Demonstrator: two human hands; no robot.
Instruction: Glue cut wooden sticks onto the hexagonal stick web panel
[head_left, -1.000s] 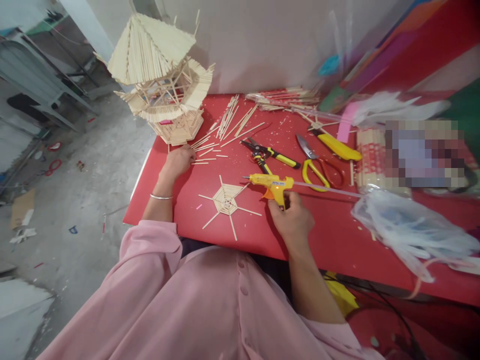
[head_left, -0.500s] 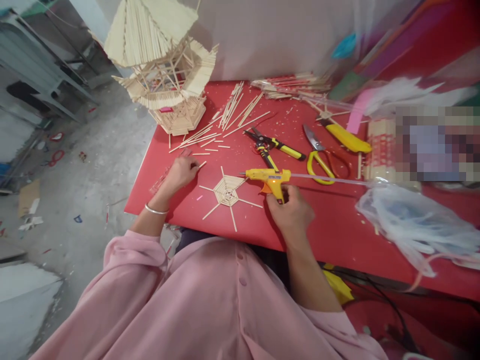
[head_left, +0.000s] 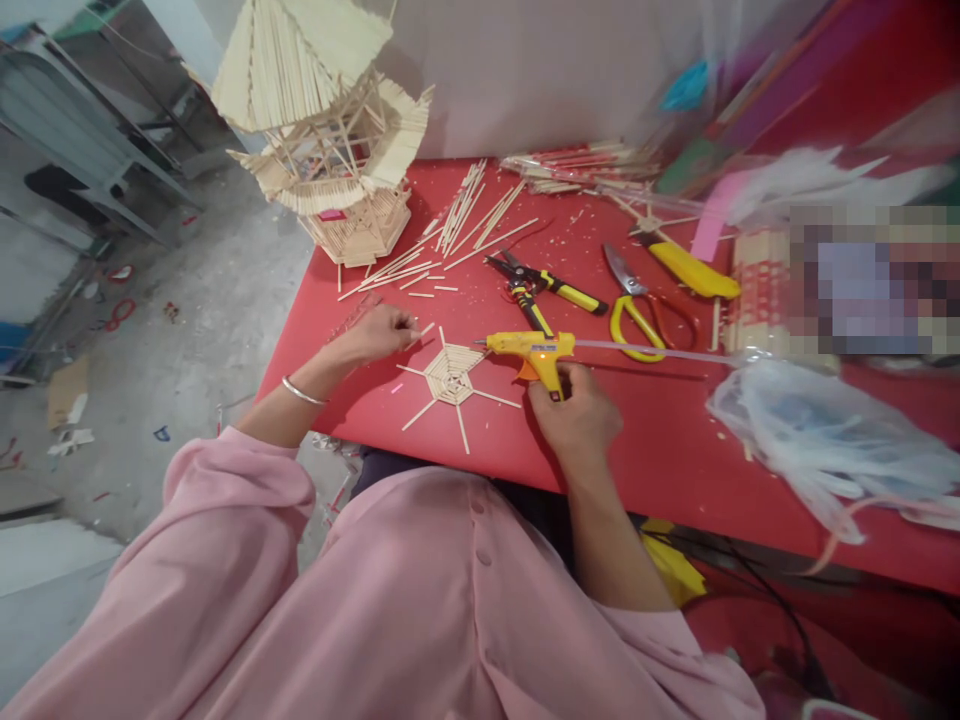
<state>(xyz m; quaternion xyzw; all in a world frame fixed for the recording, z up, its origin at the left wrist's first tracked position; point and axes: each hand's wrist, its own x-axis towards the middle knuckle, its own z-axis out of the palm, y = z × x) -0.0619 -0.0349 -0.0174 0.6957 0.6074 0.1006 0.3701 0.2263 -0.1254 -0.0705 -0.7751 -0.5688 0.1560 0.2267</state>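
Red bench mid-frame; stick pagoda upper left. Stick web flat at center. Right hand, right of center: fingers wrapped round yellow glue gun (aimed left). Left hand, left of center: fingers pinched on short stick.

"What carries everything?"
"A red tabletop; the spoked stick web lies flat near its front edge."
"And behind that?"
"Loose sticks, and the stick pagoda standing at back left."
"To the right?"
"Cutters, scissors, then a plastic bag."
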